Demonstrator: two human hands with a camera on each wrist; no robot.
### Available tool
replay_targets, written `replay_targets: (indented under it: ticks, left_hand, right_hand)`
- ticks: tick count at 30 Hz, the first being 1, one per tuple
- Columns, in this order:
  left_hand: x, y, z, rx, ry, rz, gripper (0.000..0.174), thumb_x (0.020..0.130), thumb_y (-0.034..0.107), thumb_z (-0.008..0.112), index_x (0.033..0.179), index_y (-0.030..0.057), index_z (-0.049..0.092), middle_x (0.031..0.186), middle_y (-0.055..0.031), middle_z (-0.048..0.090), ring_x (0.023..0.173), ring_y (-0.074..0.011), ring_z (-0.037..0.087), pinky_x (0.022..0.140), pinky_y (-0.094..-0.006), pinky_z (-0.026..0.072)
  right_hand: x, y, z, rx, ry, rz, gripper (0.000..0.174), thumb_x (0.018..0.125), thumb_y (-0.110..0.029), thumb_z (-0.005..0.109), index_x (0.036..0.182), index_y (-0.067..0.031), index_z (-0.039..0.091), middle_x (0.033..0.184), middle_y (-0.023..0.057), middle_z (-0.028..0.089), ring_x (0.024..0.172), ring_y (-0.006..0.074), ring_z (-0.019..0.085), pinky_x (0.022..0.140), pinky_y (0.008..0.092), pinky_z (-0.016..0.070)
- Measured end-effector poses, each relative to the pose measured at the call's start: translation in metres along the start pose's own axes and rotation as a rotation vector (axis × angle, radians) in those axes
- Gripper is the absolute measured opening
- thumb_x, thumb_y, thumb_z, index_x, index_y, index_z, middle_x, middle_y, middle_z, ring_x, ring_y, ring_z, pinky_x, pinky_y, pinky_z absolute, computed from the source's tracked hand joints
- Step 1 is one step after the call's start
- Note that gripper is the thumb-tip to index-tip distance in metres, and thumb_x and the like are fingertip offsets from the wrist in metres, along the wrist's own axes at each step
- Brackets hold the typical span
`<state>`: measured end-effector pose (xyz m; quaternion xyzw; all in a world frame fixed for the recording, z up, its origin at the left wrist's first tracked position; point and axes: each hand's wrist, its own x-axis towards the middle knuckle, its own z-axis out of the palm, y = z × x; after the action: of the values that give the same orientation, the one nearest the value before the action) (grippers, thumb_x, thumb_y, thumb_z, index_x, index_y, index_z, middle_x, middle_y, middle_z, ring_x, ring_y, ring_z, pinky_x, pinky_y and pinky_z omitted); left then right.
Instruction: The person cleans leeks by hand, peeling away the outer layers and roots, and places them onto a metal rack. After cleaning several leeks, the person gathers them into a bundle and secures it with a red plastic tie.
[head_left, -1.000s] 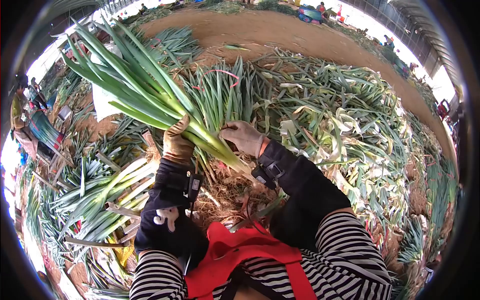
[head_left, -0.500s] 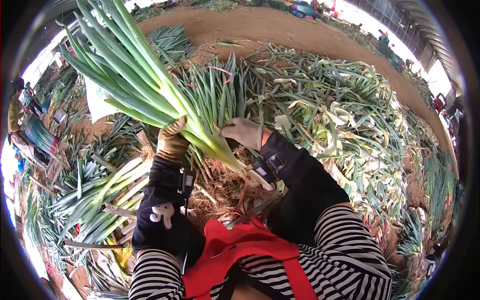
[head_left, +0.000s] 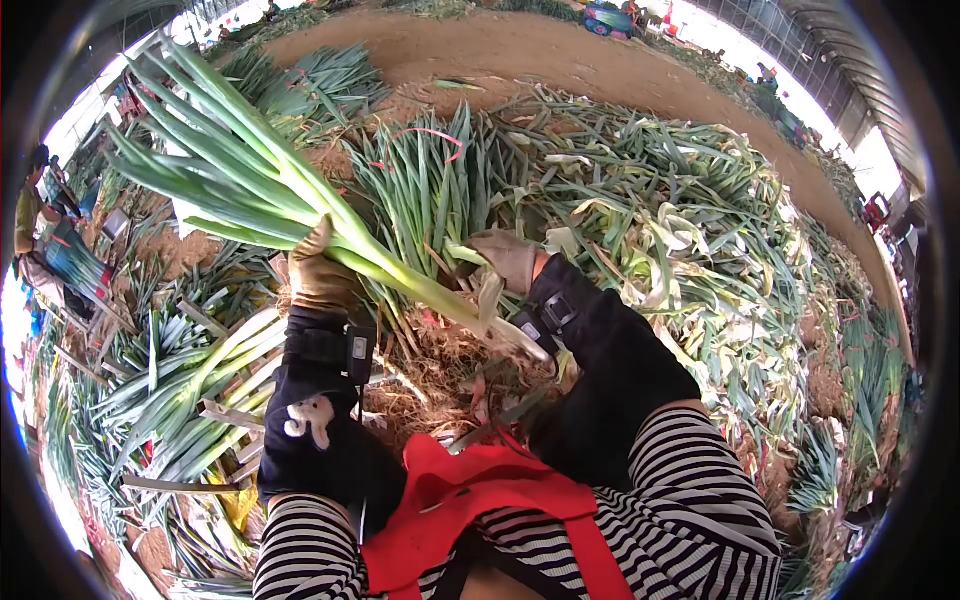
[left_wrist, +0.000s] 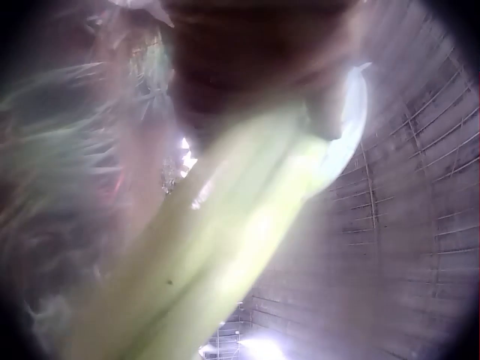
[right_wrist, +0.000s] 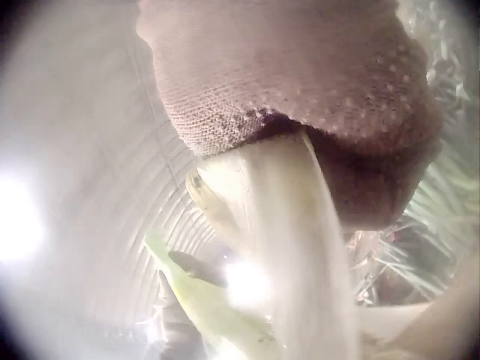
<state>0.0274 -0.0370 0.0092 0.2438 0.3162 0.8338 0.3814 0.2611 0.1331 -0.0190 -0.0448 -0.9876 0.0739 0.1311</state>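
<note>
Looks like a large farm shed for handling green onions. Stretches under a ribbed roof (head_left: pixel 835 45), with strong daylight pouring in along the sides. Has bare brown earth (head_left: pixel 560 62) for a floor, without the look of a house or shop. Holds a wide heap of loose leaves (head_left: pixel 665 225), a bundle of green onions (head_left: pixel 425 190) under a pink band (head_left: pixel 455 148), and more piles farther back. Shows other people (head_left: pixel 35 225) at the far left, beside more greens.

Left wrist view blurs the left grip (left_wrist: pixel 259 67) and crops the stalk (left_wrist: pixel 217 240).
</note>
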Motion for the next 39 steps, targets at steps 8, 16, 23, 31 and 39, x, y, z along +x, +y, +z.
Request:
replay_targets:
  ticks: [8, 16, 23, 31, 39]
  left_hand:
    - [0.023, 0.014, -0.042, -0.009, 0.269, -0.028, 0.026, 0.086, 0.022, 0.064, 0.105, 0.0054, 0.060, 0.093, -0.0072, 0.063, 0.082, -0.0235, 0.061, 0.076, -0.0402, 0.0514]
    - [0.033, 0.018, -0.073, 0.027, 0.490, 0.152, 0.025, 0.080, 0.012, 0.069, 0.100, 0.0005, 0.059, 0.091, -0.0082, 0.062, 0.080, -0.0244, 0.060, 0.078, -0.0381, 0.0500]
    - [0.036, 0.015, -0.093, 0.114, 0.503, 0.123, 0.023, 0.084, 0.013, 0.064, 0.103, 0.0015, 0.059, 0.097, -0.0099, 0.063, 0.088, -0.0261, 0.060, 0.086, -0.0389, 0.0470]
    - [0.054, 0.035, -0.143, 0.055, 0.538, 0.189, 0.026, 0.083, 0.015, 0.065, 0.104, -0.0003, 0.058, 0.093, -0.0106, 0.061, 0.083, -0.0272, 0.060, 0.080, -0.0414, 0.0500]
    - [0.040, 0.013, -0.080, -0.036, 0.570, 0.105, 0.033, 0.081, 0.013, 0.067, 0.110, 0.0023, 0.054, 0.096, -0.0099, 0.059, 0.082, -0.0278, 0.059, 0.079, -0.0432, 0.0497]
  right_hand:
    - [-0.020, 0.004, -0.008, 1.198, -0.289, 0.234, 0.038, 0.085, -0.012, 0.063, 0.121, -0.0029, 0.056, 0.096, 0.0072, 0.063, 0.090, 0.0179, 0.063, 0.080, 0.0259, 0.0482]
    - [-0.050, 0.009, -0.018, 0.620, -0.332, 0.339, 0.035, 0.086, -0.033, 0.061, 0.108, -0.0070, 0.065, 0.092, 0.0123, 0.066, 0.086, 0.0216, 0.062, 0.078, 0.0329, 0.0468]
    - [-0.103, 0.095, -0.005, -0.089, -0.310, -0.048, 0.028, 0.087, -0.027, 0.056, 0.107, -0.0105, 0.063, 0.103, 0.0100, 0.063, 0.091, 0.0304, 0.061, 0.078, 0.0377, 0.0488]
    - [-0.209, 0.154, -0.047, -0.347, -0.572, 1.176, 0.059, 0.070, -0.035, 0.075, 0.118, -0.0037, 0.059, 0.110, 0.0183, 0.064, 0.100, 0.0315, 0.063, 0.086, 0.0395, 0.0496]
    - [-0.063, -0.001, -0.053, 0.230, 0.081, 0.512, 0.069, 0.078, -0.048, 0.069, 0.126, -0.0031, 0.046, 0.116, 0.0214, 0.057, 0.108, 0.0348, 0.056, 0.093, 0.0385, 0.0441]
